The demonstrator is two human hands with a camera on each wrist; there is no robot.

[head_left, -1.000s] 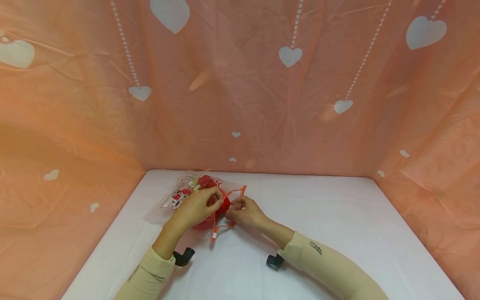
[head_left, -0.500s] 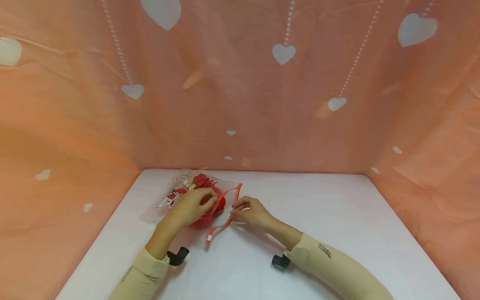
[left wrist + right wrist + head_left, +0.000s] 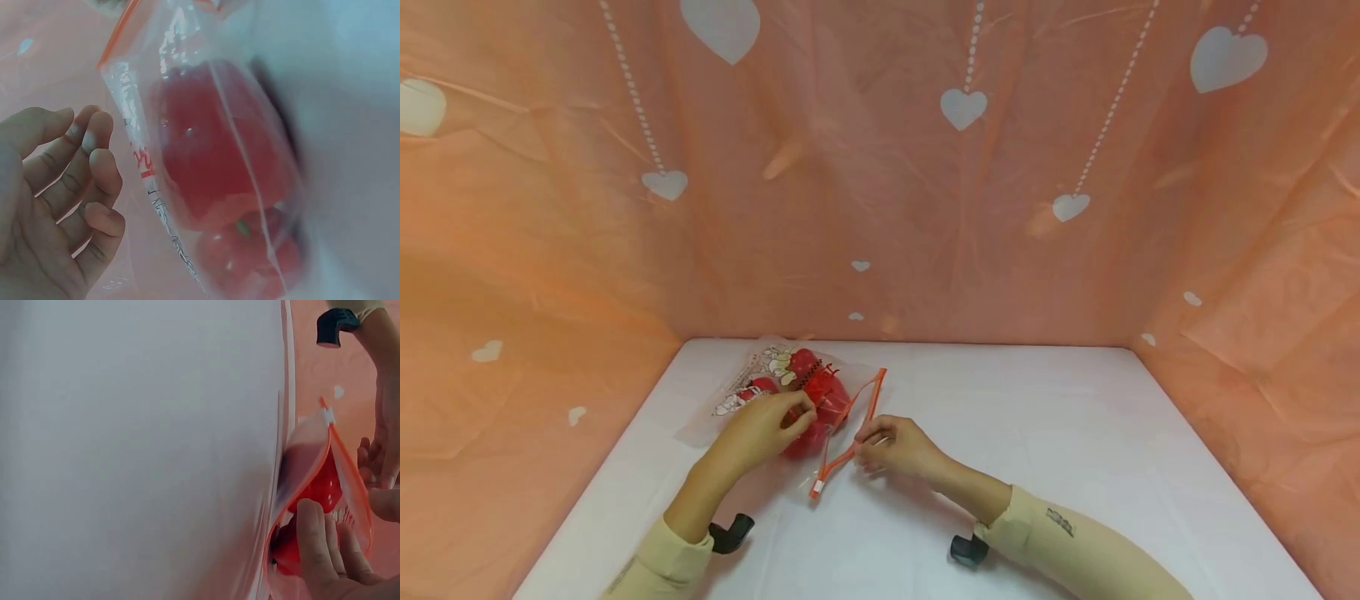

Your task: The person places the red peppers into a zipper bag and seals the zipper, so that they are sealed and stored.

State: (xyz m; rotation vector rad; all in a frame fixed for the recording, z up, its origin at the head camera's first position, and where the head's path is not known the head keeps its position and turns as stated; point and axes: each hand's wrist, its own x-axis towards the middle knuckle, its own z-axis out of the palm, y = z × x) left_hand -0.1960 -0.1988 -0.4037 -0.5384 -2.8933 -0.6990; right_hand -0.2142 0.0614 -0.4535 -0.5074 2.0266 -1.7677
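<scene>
A clear printed zip bag [image 3: 722, 421] lies on the white table, with several red, rounded, vegetable-like things [image 3: 807, 443] inside. One red thing [image 3: 234, 247] shows a green stem in the left wrist view. My left hand [image 3: 767, 429] hovers over the bag, fingers loosely bent and holding nothing; in the left wrist view it is beside the plastic. At the bag's orange zip edge [image 3: 874, 396] is my right hand [image 3: 898, 450]. Its extended fingers [image 3: 312, 534] are at the gaping mouth, and its thumb is by the upper rim, apart from them.
Black wrist cameras show below the left wrist [image 3: 732, 533] and right wrist [image 3: 968, 550]. An orange curtain [image 3: 880, 208] with white hearts encloses the back and sides of the white table [image 3: 1037, 433].
My left hand has drawn back from the bag's mouth, down and left. The right hand has shifted slightly towards me along the zip edge. The view has shifted slightly.
</scene>
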